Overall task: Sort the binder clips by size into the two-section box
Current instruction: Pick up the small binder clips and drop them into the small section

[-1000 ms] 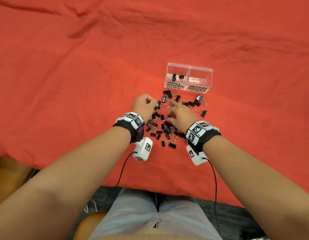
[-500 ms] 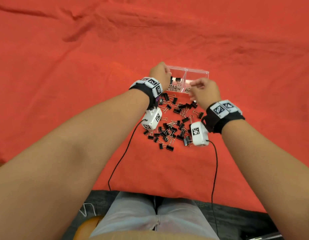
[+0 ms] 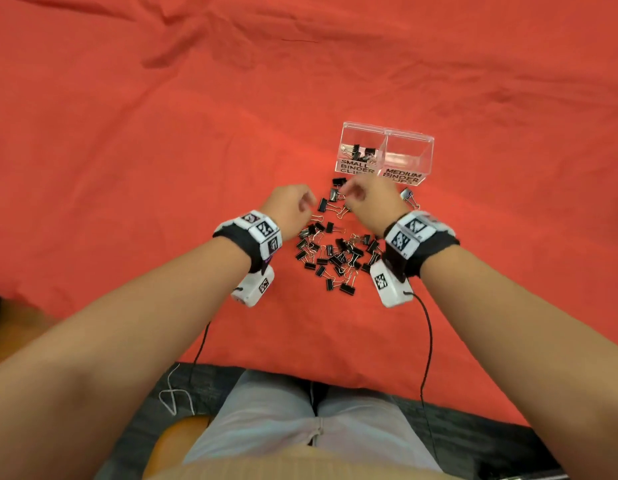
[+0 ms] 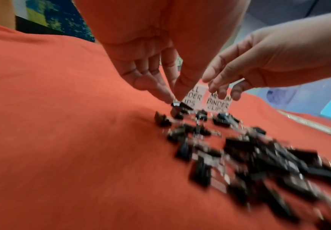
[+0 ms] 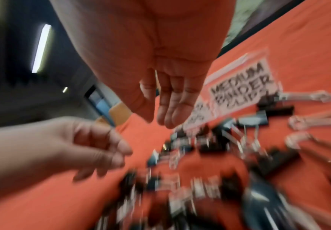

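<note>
A clear two-section box stands on the red cloth. Its left section, labelled SMALL BINDER CLIPS, holds several black clips; the MEDIUM section looks bare. A pile of black binder clips lies in front of it. My left hand is at the pile's far left edge. In the left wrist view its thumb and forefinger pinch a small black clip. My right hand hovers over the pile's far end, just before the box, fingers straight and holding nothing.
The wrinkled red cloth covers the whole table, with bare stretches left, right and behind the box. A larger clip lies right of my right hand. Wrist-camera cables hang over the near table edge above my lap.
Half a second ago both hands were up at the box. They have since drawn back and down to the far edge of the pile, and the left fingers have closed on a clip.
</note>
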